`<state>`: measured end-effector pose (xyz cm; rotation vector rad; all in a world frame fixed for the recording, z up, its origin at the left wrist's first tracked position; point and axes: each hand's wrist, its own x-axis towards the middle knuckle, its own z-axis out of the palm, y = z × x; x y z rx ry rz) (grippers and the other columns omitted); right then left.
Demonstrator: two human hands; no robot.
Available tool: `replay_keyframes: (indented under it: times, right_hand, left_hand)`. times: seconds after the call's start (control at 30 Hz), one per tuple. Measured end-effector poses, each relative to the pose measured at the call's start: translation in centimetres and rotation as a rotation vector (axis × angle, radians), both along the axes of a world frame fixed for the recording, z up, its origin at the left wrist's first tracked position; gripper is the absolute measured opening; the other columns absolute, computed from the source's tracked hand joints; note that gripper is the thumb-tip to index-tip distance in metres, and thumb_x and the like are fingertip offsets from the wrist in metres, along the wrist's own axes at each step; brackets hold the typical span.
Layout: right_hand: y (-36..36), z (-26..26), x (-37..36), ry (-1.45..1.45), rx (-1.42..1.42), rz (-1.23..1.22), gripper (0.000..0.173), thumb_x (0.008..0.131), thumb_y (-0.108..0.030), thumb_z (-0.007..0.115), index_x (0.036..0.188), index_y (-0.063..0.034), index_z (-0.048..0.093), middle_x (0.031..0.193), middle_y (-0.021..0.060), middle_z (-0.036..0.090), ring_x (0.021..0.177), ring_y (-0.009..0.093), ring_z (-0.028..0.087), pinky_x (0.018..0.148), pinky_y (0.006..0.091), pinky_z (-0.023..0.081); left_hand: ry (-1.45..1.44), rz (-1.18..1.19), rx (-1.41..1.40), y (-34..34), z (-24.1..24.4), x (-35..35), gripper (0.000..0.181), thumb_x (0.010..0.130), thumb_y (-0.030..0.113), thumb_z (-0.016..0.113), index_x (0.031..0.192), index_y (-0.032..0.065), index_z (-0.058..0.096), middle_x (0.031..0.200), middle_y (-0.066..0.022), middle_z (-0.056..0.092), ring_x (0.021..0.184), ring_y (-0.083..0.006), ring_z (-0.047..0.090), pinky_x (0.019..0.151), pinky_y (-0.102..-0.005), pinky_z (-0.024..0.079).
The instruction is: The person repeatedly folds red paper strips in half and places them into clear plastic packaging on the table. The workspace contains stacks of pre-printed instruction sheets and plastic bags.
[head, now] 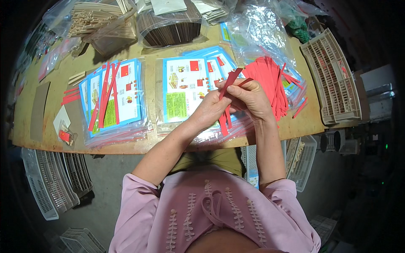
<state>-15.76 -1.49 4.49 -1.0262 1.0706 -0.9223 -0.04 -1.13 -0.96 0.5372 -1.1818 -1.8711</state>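
My left hand [207,109] grips several red strips [232,81], whose ends stick out above and below the fingers. Close against it, my right hand [253,96] pinches a red strip between thumb and fingers. Both hands are over a stack of printed sheets [177,76] in clear plastic bags. Just right of my right hand fans a large bundle of red strips [264,77]. To the left is another stack of bagged printed sheets [129,104], with several loose red strips [106,95] lying across it.
Wooden sticks [95,20] fill a box at the back left. Beside it sits a bag of thin dark boards [174,33]. A plastic crate [332,79] stands at the table's right edge. Clear plastic bags [262,28] lie at the back right. A grey-brown board [40,110] rests at left.
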Motion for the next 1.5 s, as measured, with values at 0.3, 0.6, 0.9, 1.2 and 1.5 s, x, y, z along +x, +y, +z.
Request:
replay_keyframes:
  times: [0.3,0.6,0.9,1.2,1.5]
  right_hand:
    - [1.1,-0.3,1.0,-0.033,-0.063,-0.023,0.016,0.094,-0.016,0.069,0.104,-0.0040,0.072,0.076,-0.0008,0.066,0.052,0.003,0.052,0.042,0.0193,0.039]
    - [3.3,-0.2,1.2,0.106,-0.220,-0.035,0.018,0.097,-0.014,0.065,0.108,-0.0016,0.071,0.084,0.0004,0.067,0.069,0.004,0.057,0.061,0.0206,0.047]
    - [5.1,0.0,0.8,-0.127,-0.124,-0.056,0.032,0.104,-0.021,0.050,0.113,0.0062,0.065,0.096,0.0108,0.071,0.088,0.014,0.066,0.082,0.0288,0.054]
    - [6.5,-2.6,-4.3,-0.499,0.121,-0.363,0.021,0.106,-0.022,0.046,0.100,-0.0037,0.054,0.081,0.0090,0.061,0.065,0.016,0.064,0.070,0.0372,0.059]
    - [8.6,-2.7,-3.6,-0.457,0.243,-0.217,0.020,0.106,-0.020,0.045,0.104,-0.0024,0.054,0.066,-0.0025,0.041,0.046,0.003,0.033,0.037,0.0174,0.026]
  left_hand:
    - [0.050,-0.064,0.010,0.2,0.1,-0.1,0.027,0.106,0.023,0.049,0.120,0.0019,0.058,0.101,-0.0017,0.064,0.088,-0.0079,0.063,0.077,-0.0242,0.054]
    - [-0.100,-0.142,-0.123,0.2,0.1,0.4,0.031,0.106,0.027,0.049,0.123,0.0021,0.056,0.108,-0.0004,0.060,0.099,-0.0086,0.056,0.087,-0.0270,0.049]
    - [-0.061,-0.355,-0.091,0.3,0.4,0.7,0.031,0.106,0.027,0.049,0.124,0.0032,0.056,0.111,-0.0016,0.062,0.099,-0.0094,0.060,0.085,-0.0284,0.052]
    - [-0.854,0.385,-0.961,4.6,4.1,7.5,0.034,0.083,0.012,0.070,0.116,0.0035,0.065,0.110,-0.0156,0.068,0.103,-0.0334,0.064,0.088,-0.0418,0.051]
    - [-1.180,0.245,-0.932,5.4,1.2,11.4,0.035,0.079,0.007,0.069,0.113,0.0023,0.064,0.118,-0.0161,0.064,0.110,-0.0342,0.060,0.092,-0.0426,0.051]
